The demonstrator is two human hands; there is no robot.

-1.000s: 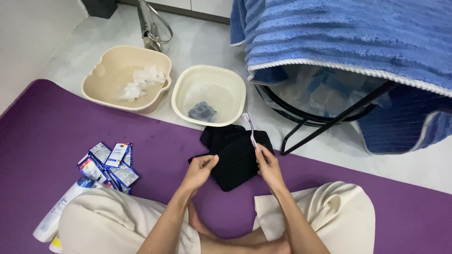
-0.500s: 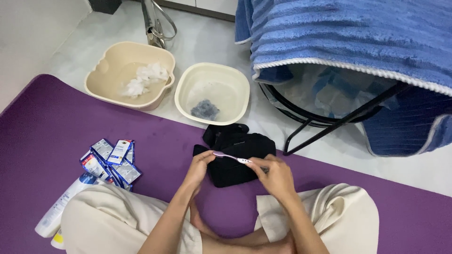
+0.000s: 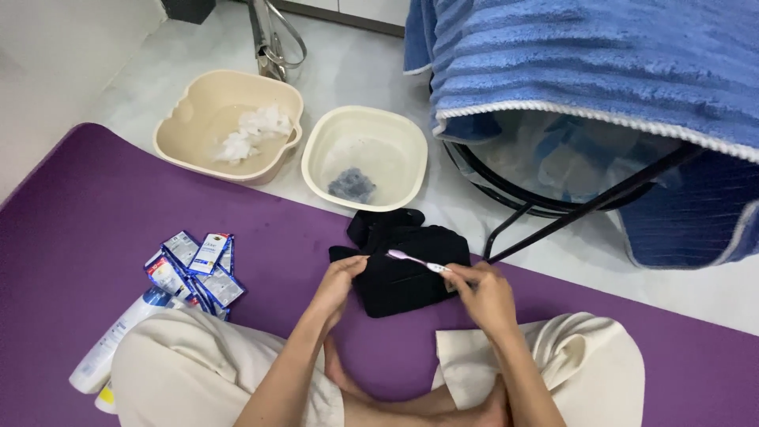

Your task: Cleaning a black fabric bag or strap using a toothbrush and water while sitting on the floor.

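In the head view, the right hand (image 3: 482,296) is pinching the handle of a pale toothbrush (image 3: 419,262), holding it level over a black garment (image 3: 403,265) lying near the far edge of the purple mat (image 3: 79,237). The left hand (image 3: 338,285) is gripping the garment's left edge, fingers curled. This looks like spot-scrubbing under way; the next stroke calls for bristles turned down and cloth held taut. Both forearms are reaching forward between crossed legs, with the round basin (image 3: 365,158) just beyond.

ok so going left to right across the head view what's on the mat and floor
white bottle → blue sachets → beige basin → left hand → toothbrush → right hand → black stand
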